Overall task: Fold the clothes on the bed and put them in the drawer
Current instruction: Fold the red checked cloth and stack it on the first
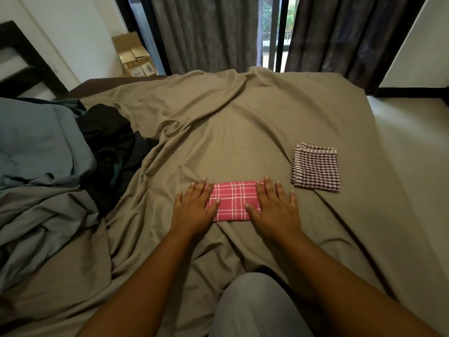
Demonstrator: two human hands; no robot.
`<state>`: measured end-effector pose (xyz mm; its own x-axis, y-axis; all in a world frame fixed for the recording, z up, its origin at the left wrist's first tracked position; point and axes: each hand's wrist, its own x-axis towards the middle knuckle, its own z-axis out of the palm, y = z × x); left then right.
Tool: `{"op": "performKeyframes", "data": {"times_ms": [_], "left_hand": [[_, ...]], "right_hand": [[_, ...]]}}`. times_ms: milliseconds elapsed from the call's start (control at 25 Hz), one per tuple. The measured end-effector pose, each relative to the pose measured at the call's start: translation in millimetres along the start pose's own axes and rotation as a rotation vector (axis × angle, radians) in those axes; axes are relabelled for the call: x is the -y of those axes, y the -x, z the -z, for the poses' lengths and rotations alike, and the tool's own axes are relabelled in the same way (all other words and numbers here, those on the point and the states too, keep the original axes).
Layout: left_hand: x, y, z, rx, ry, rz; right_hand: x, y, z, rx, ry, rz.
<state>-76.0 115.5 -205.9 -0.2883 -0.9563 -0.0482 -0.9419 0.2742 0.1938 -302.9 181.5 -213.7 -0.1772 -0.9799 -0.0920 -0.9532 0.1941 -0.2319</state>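
Note:
A pink cloth with white checks (233, 200) lies folded into a small rectangle on the tan bed sheet (243, 132). My left hand (196, 205) presses flat on its left end with straight fingers. On its right end my right hand (274, 205) lies flat in the same way. To the right lies a dark brown and white checked cloth (315, 167), folded square. A heap of dark clothes (109, 147) sits at the left of the bed. No drawer is in view.
A grey-blue blanket (41, 171) is bunched at the left. A cardboard box (134, 57) stands by the wall behind the bed. Dark curtains (209, 32) hang at the window. Pale floor (413, 166) lies to the right of the bed. My knee (255, 307) is at the bottom.

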Motion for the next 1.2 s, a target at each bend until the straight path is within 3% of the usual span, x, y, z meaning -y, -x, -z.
{"op": "performKeyframes", "data": {"times_ms": [80,200,240,440,600,840,1080,1200], "left_hand": [[-6,-8,10,0.011,-0.052,-0.044],[-23,-29,24,0.051,-0.024,-0.208],[-31,-37,29,0.081,-0.013,-0.221],[-59,-74,39,0.290,-0.037,-0.069],[-60,-83,52,0.489,0.133,0.036],[-67,-82,82,0.495,0.433,0.053],[-95,-65,110,0.321,1.222,0.017],[-96,-47,92,0.306,1.192,0.031]], "right_hand": [[6,11,7,-0.046,-0.049,-0.111],[22,42,12,-0.312,-0.172,-0.168],[26,49,10,-0.326,-0.287,-0.188],[47,49,27,0.269,-1.477,-0.712],[63,41,40,0.300,-1.915,-0.899],[68,35,51,0.180,-1.957,-0.883],[30,15,105,-0.228,-1.727,-0.403],[10,12,103,-0.265,-1.501,-0.342]]}}
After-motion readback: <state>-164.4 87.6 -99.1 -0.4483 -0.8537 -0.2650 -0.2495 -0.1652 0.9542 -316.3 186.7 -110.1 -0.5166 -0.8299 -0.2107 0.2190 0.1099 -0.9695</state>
